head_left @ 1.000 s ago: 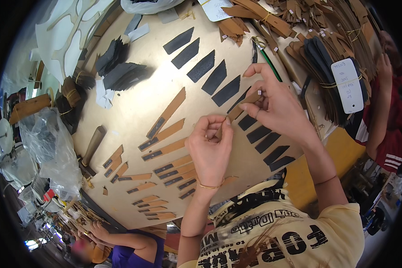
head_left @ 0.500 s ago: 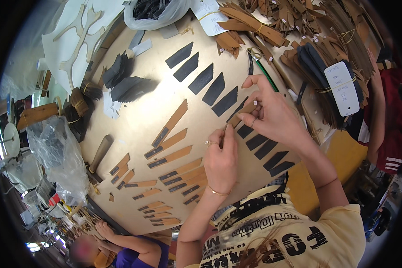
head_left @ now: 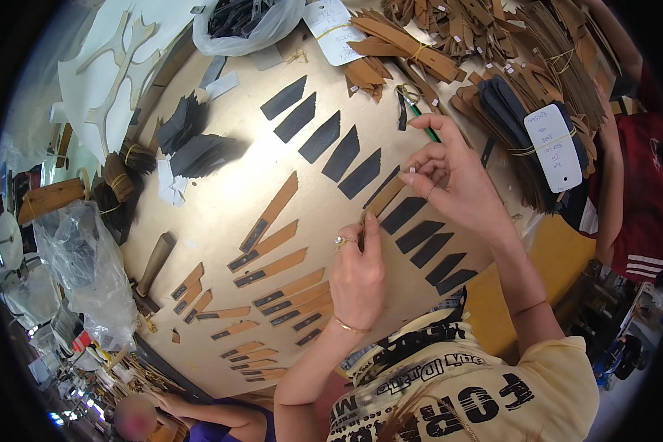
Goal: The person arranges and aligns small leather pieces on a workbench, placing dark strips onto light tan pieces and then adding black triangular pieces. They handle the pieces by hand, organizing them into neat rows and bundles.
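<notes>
Since the earlier frame, the right thumb has slid up toward the upper end of the brown strip [head_left: 389,194], so more of its face shows between the two hands.

Far to the left of the strip hangs clear plastic [head_left: 74,258], and nearer to it lies a wooden-handled tool [head_left: 157,263]. Up and left of the strip sit stacked black scraps [head_left: 180,125]. Lower left of it, brown pieces [head_left: 276,267] with dark inlays spread out in rows, while slanted black pieces [head_left: 320,136] run up and away from its left side.

Just below the strip is the left hand [head_left: 359,276]; its thumb tip touches the lower end, but whether a finger clamps from beneath I cannot tell. The strip itself slants between the hands, a dark edge showing along its left side. At its upper end, the right hand [head_left: 457,180] has the thumb tip on it, index raised apart, other fingers curled; I cannot tell whether they pinch it.

More black cuts [head_left: 421,237] lie below and right of the strip. Above right of it are a green stick [head_left: 434,136] and, farther out, a banded bundle [head_left: 504,110] with a white tag [head_left: 552,147].
</notes>
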Demonstrator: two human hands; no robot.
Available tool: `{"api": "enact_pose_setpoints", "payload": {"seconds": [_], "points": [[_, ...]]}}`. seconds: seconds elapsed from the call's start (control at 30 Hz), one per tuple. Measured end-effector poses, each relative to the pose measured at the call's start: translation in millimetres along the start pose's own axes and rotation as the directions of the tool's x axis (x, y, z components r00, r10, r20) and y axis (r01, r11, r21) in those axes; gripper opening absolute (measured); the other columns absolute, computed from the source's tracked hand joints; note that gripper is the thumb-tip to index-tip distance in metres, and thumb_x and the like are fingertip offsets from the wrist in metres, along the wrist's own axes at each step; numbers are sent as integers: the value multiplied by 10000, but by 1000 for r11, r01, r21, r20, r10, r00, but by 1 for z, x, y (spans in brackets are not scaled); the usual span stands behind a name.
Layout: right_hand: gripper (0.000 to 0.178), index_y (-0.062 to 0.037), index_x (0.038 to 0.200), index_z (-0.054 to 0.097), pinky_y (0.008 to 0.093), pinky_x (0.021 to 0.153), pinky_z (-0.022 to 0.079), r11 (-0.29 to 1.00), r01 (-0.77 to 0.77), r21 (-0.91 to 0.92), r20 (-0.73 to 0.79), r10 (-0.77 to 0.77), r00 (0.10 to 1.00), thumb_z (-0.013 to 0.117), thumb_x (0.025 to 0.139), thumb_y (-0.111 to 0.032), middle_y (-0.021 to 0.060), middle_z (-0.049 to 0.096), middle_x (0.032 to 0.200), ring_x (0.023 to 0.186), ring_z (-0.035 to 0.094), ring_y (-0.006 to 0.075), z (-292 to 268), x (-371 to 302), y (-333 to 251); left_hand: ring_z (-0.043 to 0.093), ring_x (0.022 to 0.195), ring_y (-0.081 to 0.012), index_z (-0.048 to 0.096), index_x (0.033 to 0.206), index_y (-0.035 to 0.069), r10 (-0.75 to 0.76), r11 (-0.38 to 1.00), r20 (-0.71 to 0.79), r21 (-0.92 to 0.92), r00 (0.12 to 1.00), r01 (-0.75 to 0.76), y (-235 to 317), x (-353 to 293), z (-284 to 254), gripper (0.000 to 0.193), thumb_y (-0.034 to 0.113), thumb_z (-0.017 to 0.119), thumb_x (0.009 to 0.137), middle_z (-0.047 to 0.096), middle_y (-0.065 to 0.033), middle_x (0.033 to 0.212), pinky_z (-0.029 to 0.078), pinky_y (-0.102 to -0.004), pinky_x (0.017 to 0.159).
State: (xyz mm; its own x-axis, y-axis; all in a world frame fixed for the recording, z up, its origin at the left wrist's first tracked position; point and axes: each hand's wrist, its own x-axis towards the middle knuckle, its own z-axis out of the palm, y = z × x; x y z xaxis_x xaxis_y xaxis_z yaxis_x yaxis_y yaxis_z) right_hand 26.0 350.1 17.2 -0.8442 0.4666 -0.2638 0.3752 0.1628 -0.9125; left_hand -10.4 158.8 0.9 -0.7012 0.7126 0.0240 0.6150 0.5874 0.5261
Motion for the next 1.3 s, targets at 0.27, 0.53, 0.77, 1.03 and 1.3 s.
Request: {"api": "enact_pose_setpoints", "payload": {"seconds": [0.27, 0.53, 0.77, 1.03, 1.3], "points": [[485, -38, 1265, 399, 268, 588, 496, 999, -25, -22, -29, 24, 999, 676, 869, 0, 96, 678, 801, 683, 654, 140, 4, 1, -3, 616, 728, -254, 650, 1191, -31, 10, 1000, -20, -17, 1000, -10, 0, 1, 0, 364, -82, 651, 831, 561, -138, 937, 525, -351, 606], [443, -48, 1218, 449, 225, 618, 440, 992, -23, -128, -48, 17, 999, 683, 848, 15, 46, 648, 905, 757, 584, 73, 7, -2, -5, 611, 742, -248, 647, 1190, -39, 15, 1000, -15, -10, 1000, -15, 0, 0, 1, 380, -86, 655, 814, 558, -133, 932, 521, -343, 610], [401, -9, 1120, 648, 359, 839, 488, 430, 448, -784, 158, -560, 813, 707, 723, -18, 131, 579, 1134, 1038, 573, 282, 27, -30, 3, 598, 676, -218, 694, 1118, 6, -63, 973, -59, -224, 996, 49, -7, 7, -6, 296, -60, 666, 831, 581, -117, 918, 503, -325, 594], [473, 2, 1184, 642, 387, 847, 513, 583, 467, -664, 171, -489, 855, 732, 726, -74, 118, 630, 1056, 1009, 604, 290, 49, -49, -3, 642, 649, -246, 691, 1094, 12, -281, 781, 113, -550, 953, 295, -14, 25, -30, 239, 52, 689, 859, 693, -150, 869, 512, -336, 613], [236, 14, 1023, 678, 375, 657, 527, 924, 243, -296, -153, -297, 943, 714, 806, -71, 134, 693, 826, 746, 672, 298, 46, -35, -1, 633, 808, -171, 676, 1137, 19, -123, 790, -174, -613, 977, -10, -3, 28, -26, 273, 78, 710, 872, 696, -110, 967, 481, -315, 742]]}}
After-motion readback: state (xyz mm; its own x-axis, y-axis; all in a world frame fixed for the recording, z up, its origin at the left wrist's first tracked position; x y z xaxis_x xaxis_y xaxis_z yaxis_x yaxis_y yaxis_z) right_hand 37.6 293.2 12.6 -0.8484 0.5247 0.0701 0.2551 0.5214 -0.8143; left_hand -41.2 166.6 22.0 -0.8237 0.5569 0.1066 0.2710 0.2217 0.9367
